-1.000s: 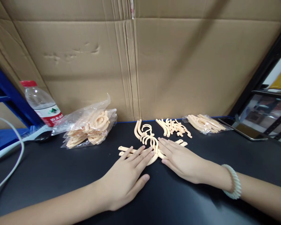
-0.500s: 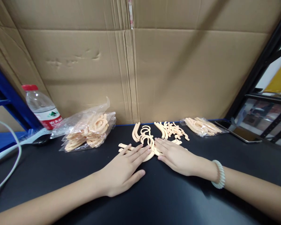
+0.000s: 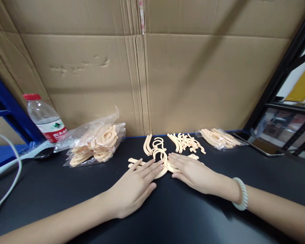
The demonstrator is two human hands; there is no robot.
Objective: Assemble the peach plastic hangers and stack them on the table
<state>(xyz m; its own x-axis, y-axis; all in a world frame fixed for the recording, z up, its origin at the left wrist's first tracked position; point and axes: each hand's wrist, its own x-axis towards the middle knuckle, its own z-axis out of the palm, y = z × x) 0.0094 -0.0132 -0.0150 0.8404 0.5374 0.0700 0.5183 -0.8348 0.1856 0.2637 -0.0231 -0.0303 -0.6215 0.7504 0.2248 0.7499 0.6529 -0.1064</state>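
Both my hands lie flat with fingers spread, left hand (image 3: 133,187) and right hand (image 3: 193,171) pressing on the small pile of curved plastic pieces (image 3: 159,156) mid-table (image 3: 66,200). Behind that pile, one loose heap (image 3: 185,141) looks sorted; two bags (image 3: 96,142) of pieces look untouched.

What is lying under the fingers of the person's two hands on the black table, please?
Peach curved plastic pieces lie under both hands: left hand, right hand. Their ends stick out past the fingertips; the parts beneath the fingers are covered.
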